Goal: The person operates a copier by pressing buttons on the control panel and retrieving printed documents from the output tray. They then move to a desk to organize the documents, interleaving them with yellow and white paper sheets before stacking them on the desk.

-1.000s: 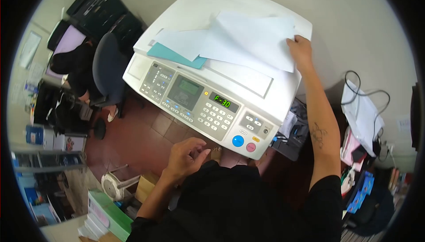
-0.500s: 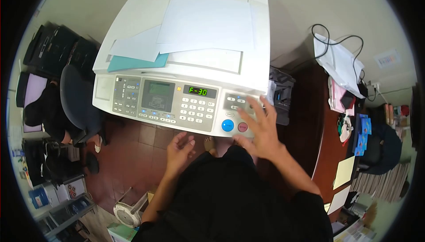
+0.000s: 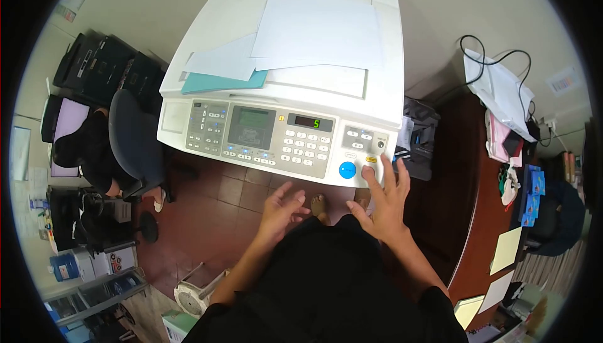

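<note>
A white copier (image 3: 384,35) stands before me, its control panel (image 3: 251,173) tilted toward me. My right hand (image 3: 386,208) has its fingers spread and holds nothing. Its index fingertip overlaps the red button, right of the round blue button (image 3: 347,170). My left hand (image 3: 281,211) hovers just below the panel's front edge, fingers loosely curled and apart, nothing in it. A green "5" glows on the small display (image 3: 309,123) above the number keypad (image 3: 304,148). White sheets (image 3: 320,32) and a teal sheet (image 3: 223,82) lie on the copier's lid.
At left, a person in dark clothing (image 3: 85,142) sits by a grey chair (image 3: 129,133) and a monitor. A wooden desk (image 3: 474,217) at right carries papers, a white bag (image 3: 499,85) and blue packets (image 3: 534,195). A white stool-like object (image 3: 191,296) stands on the tiled floor (image 3: 195,211).
The display went from "F-30" to "5". My right hand moved lower on the panel, its index finger now over the red button. The view shifted, so the copier appears farther right.
</note>
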`<state>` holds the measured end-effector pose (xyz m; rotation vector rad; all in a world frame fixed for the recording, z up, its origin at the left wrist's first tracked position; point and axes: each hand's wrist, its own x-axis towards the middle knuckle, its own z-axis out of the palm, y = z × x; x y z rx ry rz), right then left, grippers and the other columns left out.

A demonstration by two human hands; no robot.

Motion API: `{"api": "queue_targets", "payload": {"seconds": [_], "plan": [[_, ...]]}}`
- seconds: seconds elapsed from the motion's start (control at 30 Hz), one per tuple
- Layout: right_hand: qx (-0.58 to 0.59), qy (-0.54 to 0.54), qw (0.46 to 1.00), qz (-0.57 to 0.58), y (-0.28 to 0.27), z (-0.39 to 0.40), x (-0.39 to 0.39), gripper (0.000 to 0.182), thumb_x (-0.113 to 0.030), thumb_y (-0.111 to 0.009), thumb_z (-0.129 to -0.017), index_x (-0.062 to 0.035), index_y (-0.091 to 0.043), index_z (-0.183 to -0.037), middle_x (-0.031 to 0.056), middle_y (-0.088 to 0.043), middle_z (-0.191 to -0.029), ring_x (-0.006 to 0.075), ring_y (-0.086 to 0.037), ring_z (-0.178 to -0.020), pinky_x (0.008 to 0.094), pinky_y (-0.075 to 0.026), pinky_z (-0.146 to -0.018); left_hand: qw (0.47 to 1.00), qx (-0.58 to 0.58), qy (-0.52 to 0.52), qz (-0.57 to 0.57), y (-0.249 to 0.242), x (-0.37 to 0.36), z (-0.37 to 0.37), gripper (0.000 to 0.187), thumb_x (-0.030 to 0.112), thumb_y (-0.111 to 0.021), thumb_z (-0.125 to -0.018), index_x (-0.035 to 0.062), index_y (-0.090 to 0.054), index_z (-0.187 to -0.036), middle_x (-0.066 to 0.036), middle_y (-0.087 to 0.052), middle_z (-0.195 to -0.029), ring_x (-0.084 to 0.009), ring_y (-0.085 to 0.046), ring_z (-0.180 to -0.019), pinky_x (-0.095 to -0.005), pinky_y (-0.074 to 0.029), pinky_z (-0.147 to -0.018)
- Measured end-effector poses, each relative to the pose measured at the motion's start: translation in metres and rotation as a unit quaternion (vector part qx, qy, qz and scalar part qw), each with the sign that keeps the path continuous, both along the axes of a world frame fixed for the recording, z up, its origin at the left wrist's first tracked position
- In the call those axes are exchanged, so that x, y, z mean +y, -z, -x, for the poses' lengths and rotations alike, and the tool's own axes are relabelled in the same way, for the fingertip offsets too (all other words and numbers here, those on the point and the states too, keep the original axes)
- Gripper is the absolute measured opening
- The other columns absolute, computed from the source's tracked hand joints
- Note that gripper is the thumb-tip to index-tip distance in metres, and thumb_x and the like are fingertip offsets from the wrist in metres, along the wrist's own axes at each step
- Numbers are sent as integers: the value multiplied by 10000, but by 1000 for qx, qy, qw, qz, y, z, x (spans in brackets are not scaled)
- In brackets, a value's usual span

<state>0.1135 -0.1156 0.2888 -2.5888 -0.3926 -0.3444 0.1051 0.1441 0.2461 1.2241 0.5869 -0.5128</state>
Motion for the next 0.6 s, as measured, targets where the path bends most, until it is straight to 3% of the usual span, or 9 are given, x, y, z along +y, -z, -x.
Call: {"api": "queue_targets", "payload": {"seconds": [0.13,0.2,0.3,0.4,0.6], "plan": [[25,-23,999,32,-2,5,12,681,-357,-771,-735,-84,-570,-1325,241,-303,-1509,505,-221,-1363,612,-202,-1074,995,32,80,-49,28,15,14,593,220,-712,-895,-4,-464,-1385,-160,-630,-1224,-190,-698,-798,-278,-543,-639],[41,-27,998,33,-1,6,14,690,-348,-767,-737,-110,-554,-1349,226,-289,-1523,512,-206,-1374,659,-194,-1058,989,43,104,-94,51,24,25,554,238,-712,-891,-17,-515,-1341,-161,-650,-1180,-199,-701,-782,-286,-548,-649],[44,-29,998,32,3,6,15,697,-343,-750,-749,-127,-529,-1374,219,-272,-1534,517,-191,-1382,704,-183,-1044,972,79,139,-172,118,53,49,567,245,-722,-871,-37,-524,-1322,-168,-670,-1120,-221,-709,-788,-301,-556,-646],[53,-24,998,39,0,7,17,689,-340,-746,-753,-130,-532,-1373,226,-267,-1535,523,-184,-1383,704,-177,-1046,963,123,137,-197,155,78,72,600,233,-733,-848,-87,-516,-1306,-218,-638,-1183,-221,-694,-718,-318,-540,-595],[-65,2,995,-72,10,24,7,576,-299,-758,-740,-91,-599,-1253,218,-365,-1457,490,-272,-1331,641,-228,-1047,896,161,219,-351,228,126,117,531,183,-704,-823,-96,-561,-1253,-192,-694,-963,-217,-682,-639,-318,-519,-514]]}}
